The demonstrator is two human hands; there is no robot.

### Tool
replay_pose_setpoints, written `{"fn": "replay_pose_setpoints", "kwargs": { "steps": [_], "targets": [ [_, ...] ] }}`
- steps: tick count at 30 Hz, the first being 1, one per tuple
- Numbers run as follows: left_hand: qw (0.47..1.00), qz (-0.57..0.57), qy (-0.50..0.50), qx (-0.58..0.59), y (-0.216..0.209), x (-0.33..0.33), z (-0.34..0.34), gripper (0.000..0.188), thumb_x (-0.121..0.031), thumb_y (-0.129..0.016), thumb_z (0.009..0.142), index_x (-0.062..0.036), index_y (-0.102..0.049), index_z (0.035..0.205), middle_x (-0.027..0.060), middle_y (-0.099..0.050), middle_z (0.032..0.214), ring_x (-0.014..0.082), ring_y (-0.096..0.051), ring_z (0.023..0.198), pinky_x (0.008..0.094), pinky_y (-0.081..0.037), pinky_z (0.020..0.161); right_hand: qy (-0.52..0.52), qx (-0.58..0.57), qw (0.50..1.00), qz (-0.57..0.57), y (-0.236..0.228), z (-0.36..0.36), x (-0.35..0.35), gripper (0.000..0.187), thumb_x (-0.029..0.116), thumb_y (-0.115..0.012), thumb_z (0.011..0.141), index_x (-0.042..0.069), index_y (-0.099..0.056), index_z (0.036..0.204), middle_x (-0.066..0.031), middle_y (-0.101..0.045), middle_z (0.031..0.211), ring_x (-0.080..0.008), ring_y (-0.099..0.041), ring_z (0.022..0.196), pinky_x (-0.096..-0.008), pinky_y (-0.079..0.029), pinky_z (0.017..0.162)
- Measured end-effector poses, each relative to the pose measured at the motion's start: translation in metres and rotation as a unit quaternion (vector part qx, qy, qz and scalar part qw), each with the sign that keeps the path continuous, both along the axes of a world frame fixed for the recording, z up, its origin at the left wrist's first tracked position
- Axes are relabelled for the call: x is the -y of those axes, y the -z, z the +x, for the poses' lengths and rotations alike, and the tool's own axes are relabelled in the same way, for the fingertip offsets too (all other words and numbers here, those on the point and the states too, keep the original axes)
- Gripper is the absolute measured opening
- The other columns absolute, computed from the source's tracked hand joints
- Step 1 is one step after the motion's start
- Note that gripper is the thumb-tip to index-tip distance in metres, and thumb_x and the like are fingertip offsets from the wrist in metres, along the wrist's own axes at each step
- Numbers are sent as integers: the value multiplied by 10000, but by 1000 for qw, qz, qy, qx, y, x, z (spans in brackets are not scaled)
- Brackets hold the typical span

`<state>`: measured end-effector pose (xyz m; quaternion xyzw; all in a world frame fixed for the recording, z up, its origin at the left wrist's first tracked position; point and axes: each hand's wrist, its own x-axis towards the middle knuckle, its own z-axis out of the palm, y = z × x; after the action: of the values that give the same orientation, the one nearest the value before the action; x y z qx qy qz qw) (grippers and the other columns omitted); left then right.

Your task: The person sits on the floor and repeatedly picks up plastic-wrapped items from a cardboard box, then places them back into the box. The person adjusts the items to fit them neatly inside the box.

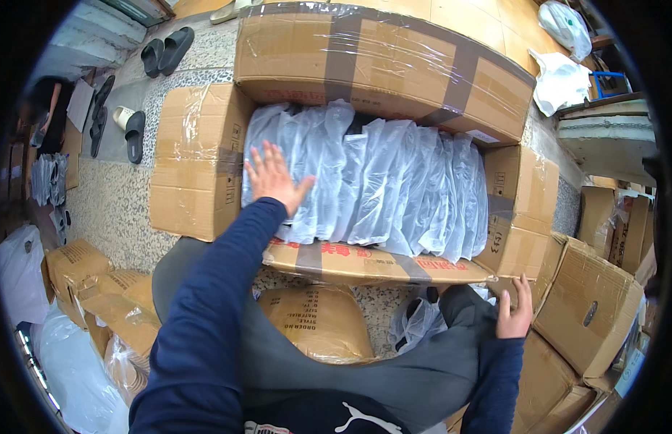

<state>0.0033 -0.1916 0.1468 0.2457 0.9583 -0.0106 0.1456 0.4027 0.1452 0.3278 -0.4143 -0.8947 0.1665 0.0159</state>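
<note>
A seated person's left hand [274, 181] lay palm down with fingers spread, gripping nothing, over the left end of a row of frosted plastic bags [383, 188]; whether it pressed on them or hovered just above could not be told. The bags stood packed side by side inside an open cardboard carton [379, 61], in front of the person. The carton's long axis, and the row's, ran left to right, while each bag's own length ran near to far. Most of the row therefore stretched away to the right of the left hand, the nearer of the 2 hands to the bags. The right hand [515, 311] was open and empty, fingers loosely bent, just beside the carton's near right corner, outside the near flap [372, 262]; contact there was unclear. The bags lay far and left of it.
</note>
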Motion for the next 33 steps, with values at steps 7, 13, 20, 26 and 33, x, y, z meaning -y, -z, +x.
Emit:
{"fn": "replay_pose_setpoints", "kwargs": {
  "steps": [7, 13, 20, 26, 33],
  "targets": [
    [995, 30, 69, 64, 0, 6, -28, 1131, -759, -481, 835, 24, -78, 1545, 300, -56, 1596, 474, -37, 1481, 612, -69, 1172, 42, 109, 990, 84, 70, -21, -38, 756, 353, -688, 884, -17, -362, 1457, -308, -333, 1504, -396, -342, 1407, -422, -286, 1156],
    [978, -127, 21, 162, -49, 29, -39, 735, -493, -488, 945, 41, -403, 1443, 284, -303, 1537, 439, -259, 1436, 456, -182, 1201, 269, 154, 949, 57, 146, -76, -80, 750, 604, -455, 949, -14, -479, 1373, -303, -539, 1334, -418, -514, 1262, -455, -395, 1064],
    [926, -247, 285, -25, -23, 53, -4, 868, -414, -548, 898, -101, -109, 1579, 190, 4, 1638, 424, -23, 1499, 602, 20, 1177, 275, 121, 951, 70, 140, -77, -73, 635, 552, -409, 979, 29, -556, 1309, -255, -621, 1239, -409, -580, 1167, -474, -445, 987],
    [903, -367, 218, 41, -34, 45, 7, 624, -271, -340, 1016, -150, -116, 1585, 243, -81, 1620, 447, -152, 1478, 643, -2, 1159, 271, 119, 953, 64, 140, -80, -74, 625, 544, -417, 977, 30, -568, 1299, -251, -625, 1233, -417, -579, 1161, -476, -444, 982],
    [933, -300, 195, 37, -34, 49, -13, 1145, -635, -662, 768, 2, -123, 1552, 244, -38, 1622, 398, -127, 1494, 541, -48, 1201, 277, 111, 952, 67, 141, -77, -73, 619, 537, -426, 976, 34, -569, 1306, -243, -621, 1248, -412, -570, 1182, -464, -436, 1003]
  ]
}}
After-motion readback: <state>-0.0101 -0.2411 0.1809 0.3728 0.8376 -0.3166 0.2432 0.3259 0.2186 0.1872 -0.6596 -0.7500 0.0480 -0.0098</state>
